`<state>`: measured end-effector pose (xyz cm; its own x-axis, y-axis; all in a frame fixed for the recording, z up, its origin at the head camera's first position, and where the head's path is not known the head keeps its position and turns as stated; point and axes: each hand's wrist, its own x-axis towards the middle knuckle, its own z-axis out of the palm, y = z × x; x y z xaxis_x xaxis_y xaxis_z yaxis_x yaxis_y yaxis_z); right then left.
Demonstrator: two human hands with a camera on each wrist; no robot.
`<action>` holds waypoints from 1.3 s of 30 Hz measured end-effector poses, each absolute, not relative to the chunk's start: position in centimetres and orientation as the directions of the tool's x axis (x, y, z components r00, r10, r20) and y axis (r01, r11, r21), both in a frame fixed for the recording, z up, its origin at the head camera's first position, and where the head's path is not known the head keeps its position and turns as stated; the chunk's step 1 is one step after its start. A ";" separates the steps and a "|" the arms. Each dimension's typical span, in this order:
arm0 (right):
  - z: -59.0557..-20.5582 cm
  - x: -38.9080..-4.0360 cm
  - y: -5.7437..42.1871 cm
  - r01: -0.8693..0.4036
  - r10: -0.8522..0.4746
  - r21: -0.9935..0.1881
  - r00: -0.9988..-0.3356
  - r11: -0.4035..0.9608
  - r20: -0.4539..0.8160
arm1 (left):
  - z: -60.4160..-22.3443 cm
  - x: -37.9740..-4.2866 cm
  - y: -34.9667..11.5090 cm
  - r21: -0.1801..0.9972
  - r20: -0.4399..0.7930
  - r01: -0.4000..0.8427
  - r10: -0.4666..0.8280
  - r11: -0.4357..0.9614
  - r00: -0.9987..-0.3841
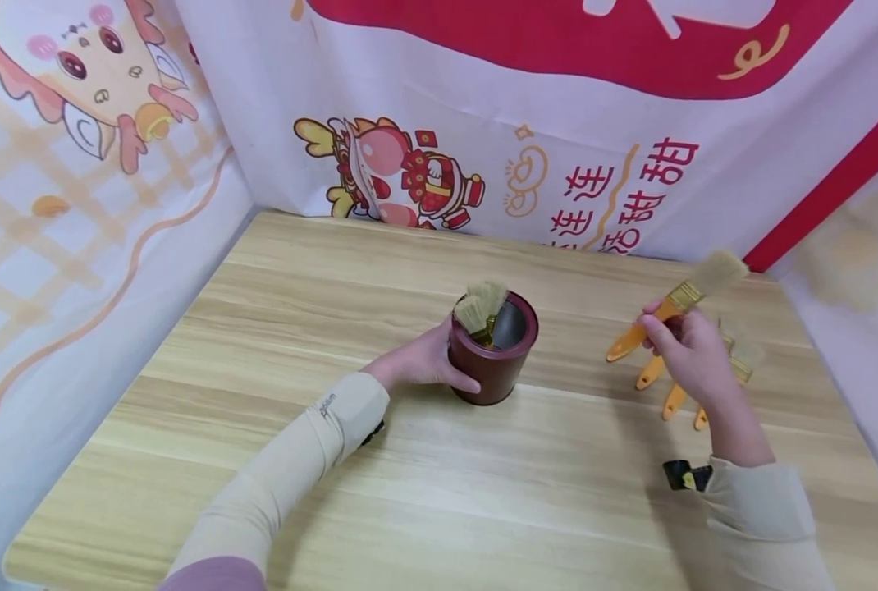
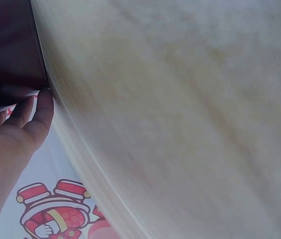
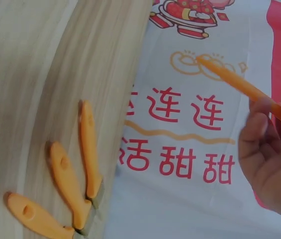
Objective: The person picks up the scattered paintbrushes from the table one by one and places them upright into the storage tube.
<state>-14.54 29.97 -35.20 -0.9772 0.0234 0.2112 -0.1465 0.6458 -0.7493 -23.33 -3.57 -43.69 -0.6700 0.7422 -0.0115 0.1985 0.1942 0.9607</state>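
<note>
A dark red can (image 1: 487, 376) stands near the middle of the table, and my left hand (image 1: 433, 359) grips its side. Pale bristles of paintbrushes (image 1: 481, 309) stick up above its rim; their handles are hidden inside. In the left wrist view, fingers of the left hand (image 2: 18, 127) lie against the can's dark wall (image 2: 11, 55). My right hand (image 1: 697, 357) pinches a paintbrush (image 1: 668, 307) by its orange handle, bristles pointing up and away to the right. That handle (image 3: 234, 81) also shows in the right wrist view. Beneath this hand, three orange-handled paintbrushes (image 3: 66, 177) lie fanned out on the table.
The light wooden table (image 1: 439, 492) ends at the back against a white cloth (image 1: 262, 98) printed with red figures and characters. Another printed cloth (image 1: 166, 271) hangs along the left side. A small black device (image 1: 686, 475) sits by the right sleeve.
</note>
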 end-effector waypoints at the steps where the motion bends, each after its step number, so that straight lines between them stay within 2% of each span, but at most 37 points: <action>1: -35.2 -14.5 29.8 -0.148 0.048 -0.761 -0.972 0.631 0.229 | -43.7 -23.3 -3.5 0.960 -0.006 0.204 0.742 0.192 -0.671; 4: -35.1 -14.6 29.4 -0.174 0.096 -0.782 -0.953 0.599 0.286 | -43.8 -23.2 -3.3 0.955 -0.001 0.218 0.735 0.202 -0.678; 9: -34.9 -14.7 28.6 -0.223 0.039 -0.756 -0.949 0.616 0.312 | -43.6 -23.1 -3.3 0.946 -0.018 0.220 0.716 0.239 -0.697; 20: -34.1 -15.0 26.6 -0.297 0.031 -0.752 -0.921 0.588 0.388 | -43.6 -23.2 -3.2 0.949 0.015 0.242 0.738 0.201 -0.675; 29: -33.8 -16.2 23.5 -0.423 0.079 -0.793 -0.860 0.439 0.503 | -43.7 -23.3 -3.6 0.942 0.004 0.245 0.725 0.228 -0.688; 34: -33.6 -16.3 22.6 -0.426 0.172 -0.817 -0.838 0.389 0.519 | -43.7 -23.4 -3.6 0.940 0.002 0.249 0.728 0.232 -0.686; 39: -33.1 -16.5 21.8 -0.432 0.182 -0.830 -0.839 0.352 0.513 | -43.8 -23.5 -3.7 0.938 0.021 0.267 0.733 0.220 -0.679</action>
